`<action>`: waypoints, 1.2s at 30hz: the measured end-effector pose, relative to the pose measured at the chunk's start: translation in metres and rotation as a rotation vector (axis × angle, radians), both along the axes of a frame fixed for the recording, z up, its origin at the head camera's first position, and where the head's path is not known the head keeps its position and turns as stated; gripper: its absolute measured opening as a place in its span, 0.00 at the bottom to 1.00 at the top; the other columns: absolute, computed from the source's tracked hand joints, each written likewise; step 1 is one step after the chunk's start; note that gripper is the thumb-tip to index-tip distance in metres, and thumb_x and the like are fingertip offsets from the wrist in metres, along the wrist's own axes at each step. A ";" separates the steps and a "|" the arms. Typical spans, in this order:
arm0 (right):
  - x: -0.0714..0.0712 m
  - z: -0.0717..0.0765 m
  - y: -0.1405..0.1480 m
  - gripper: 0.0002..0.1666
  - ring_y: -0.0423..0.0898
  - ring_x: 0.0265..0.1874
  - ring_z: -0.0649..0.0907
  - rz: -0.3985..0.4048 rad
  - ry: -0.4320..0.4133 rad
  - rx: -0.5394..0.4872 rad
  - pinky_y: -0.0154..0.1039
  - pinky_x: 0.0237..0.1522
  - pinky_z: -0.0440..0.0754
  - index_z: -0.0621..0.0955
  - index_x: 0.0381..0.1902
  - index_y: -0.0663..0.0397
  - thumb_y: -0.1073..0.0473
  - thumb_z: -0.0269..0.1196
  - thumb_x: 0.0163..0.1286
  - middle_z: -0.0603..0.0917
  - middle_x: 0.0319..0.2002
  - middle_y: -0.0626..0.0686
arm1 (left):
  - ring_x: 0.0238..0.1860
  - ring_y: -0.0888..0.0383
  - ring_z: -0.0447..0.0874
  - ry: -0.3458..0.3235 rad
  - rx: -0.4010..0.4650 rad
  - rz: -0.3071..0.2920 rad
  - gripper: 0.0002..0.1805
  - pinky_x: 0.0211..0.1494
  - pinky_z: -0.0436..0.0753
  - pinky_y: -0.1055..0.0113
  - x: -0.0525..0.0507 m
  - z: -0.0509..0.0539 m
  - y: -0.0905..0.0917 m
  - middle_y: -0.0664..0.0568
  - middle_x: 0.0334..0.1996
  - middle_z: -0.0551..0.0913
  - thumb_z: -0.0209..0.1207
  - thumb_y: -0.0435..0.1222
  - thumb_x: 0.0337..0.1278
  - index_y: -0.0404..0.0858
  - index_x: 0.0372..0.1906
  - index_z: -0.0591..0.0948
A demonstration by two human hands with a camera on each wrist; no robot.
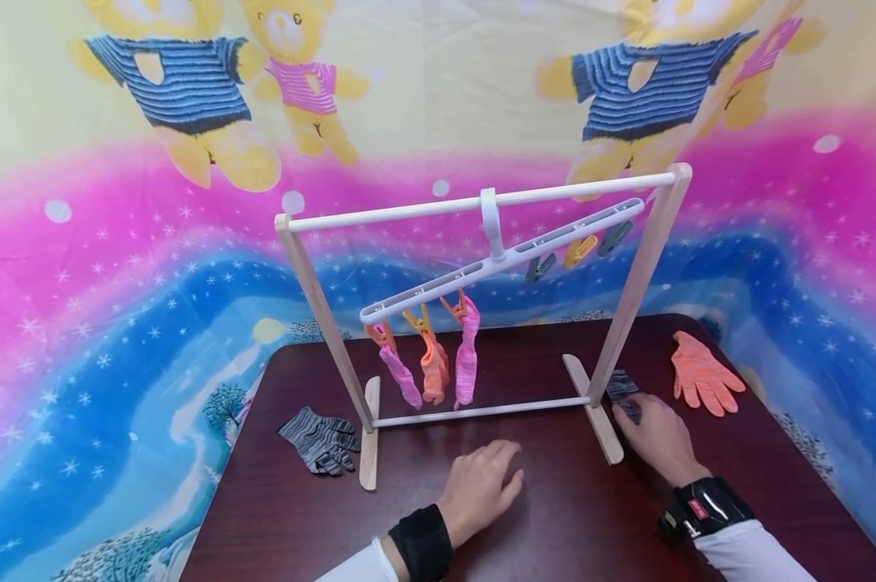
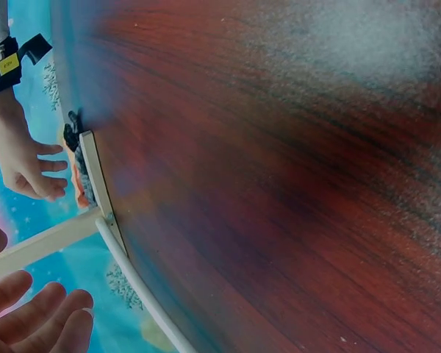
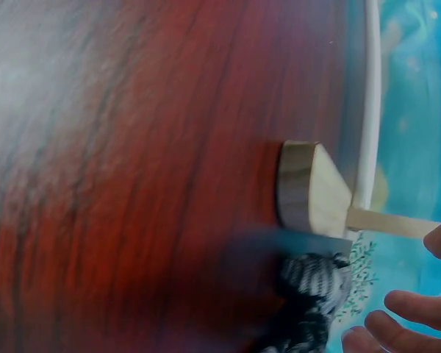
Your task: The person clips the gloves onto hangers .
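Note:
My right hand [image 1: 659, 436] hovers over a grey striped glove [image 1: 622, 386] beside the rack's right foot; in the left wrist view a gap shows between its fingers and the glove. The right wrist view has those fingers [image 3: 408, 334] spread, gripping nothing. In front of the rack, my left hand [image 1: 478, 489] is held above the table with loosely bent fingers and nothing in them. A white clip hanger [image 1: 499, 263] hangs tilted, left end low. Clipped to its left half are a small pink knitted piece [image 1: 402, 376], an orange one [image 1: 434, 368] and a longer pink one [image 1: 467, 356].
The wooden rack [image 1: 630, 299] stands on the dark table [image 1: 554, 517]. Another grey striped glove [image 1: 322, 440] lies by its left foot, an orange glove [image 1: 703, 376] at far right. Bare clips [image 1: 579, 250] hang from the hanger's right half. A printed cloth [image 1: 409, 105] surrounds the table.

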State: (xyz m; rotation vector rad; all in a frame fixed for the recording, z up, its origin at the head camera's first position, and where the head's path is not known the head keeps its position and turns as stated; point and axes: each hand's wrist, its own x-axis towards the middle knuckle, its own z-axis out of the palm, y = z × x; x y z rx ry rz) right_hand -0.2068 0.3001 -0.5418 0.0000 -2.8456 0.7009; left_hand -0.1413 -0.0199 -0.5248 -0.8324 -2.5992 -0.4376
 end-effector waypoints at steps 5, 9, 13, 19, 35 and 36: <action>-0.003 -0.006 0.008 0.27 0.67 0.42 0.85 0.020 -0.067 0.020 0.62 0.40 0.82 0.81 0.53 0.72 0.52 0.63 0.70 0.84 0.47 0.72 | 0.39 0.63 0.89 0.042 -0.032 0.008 0.15 0.31 0.81 0.72 0.002 -0.004 0.001 0.60 0.45 0.88 0.65 0.46 0.59 0.47 0.49 0.84; -0.005 -0.010 0.012 0.28 0.65 0.38 0.86 0.019 -0.123 0.035 0.61 0.37 0.82 0.79 0.53 0.73 0.50 0.62 0.70 0.85 0.46 0.72 | 0.38 0.64 0.89 0.062 -0.032 0.007 0.14 0.30 0.80 0.72 0.002 -0.005 0.003 0.60 0.43 0.88 0.65 0.46 0.58 0.47 0.48 0.84; -0.006 -0.014 0.016 0.30 0.57 0.29 0.84 0.015 -0.175 0.051 0.55 0.30 0.81 0.79 0.50 0.74 0.48 0.63 0.69 0.85 0.36 0.68 | 0.38 0.64 0.88 0.071 -0.027 0.007 0.14 0.29 0.80 0.72 0.002 -0.005 0.003 0.61 0.43 0.88 0.65 0.46 0.58 0.48 0.47 0.84; -0.005 -0.016 0.020 0.31 0.50 0.25 0.81 -0.001 -0.249 0.076 0.51 0.26 0.79 0.80 0.46 0.73 0.46 0.67 0.66 0.83 0.29 0.61 | 0.38 0.64 0.88 0.071 -0.027 0.007 0.14 0.30 0.80 0.73 0.003 -0.005 0.002 0.60 0.43 0.88 0.66 0.46 0.57 0.47 0.47 0.84; -0.014 -0.025 0.028 0.05 0.57 0.28 0.82 0.036 -0.212 0.084 0.54 0.26 0.77 0.77 0.39 0.65 0.67 0.58 0.69 0.80 0.28 0.62 | 0.36 0.65 0.88 0.025 -0.039 -0.014 0.12 0.29 0.79 0.73 0.005 -0.010 0.008 0.60 0.40 0.88 0.67 0.45 0.57 0.48 0.45 0.84; -0.015 -0.025 0.028 0.05 0.57 0.27 0.82 0.038 -0.205 0.087 0.54 0.26 0.77 0.77 0.39 0.65 0.67 0.58 0.69 0.80 0.27 0.62 | 0.35 0.65 0.87 0.033 -0.039 -0.014 0.12 0.29 0.79 0.73 0.005 -0.010 0.008 0.60 0.39 0.88 0.67 0.45 0.57 0.48 0.44 0.84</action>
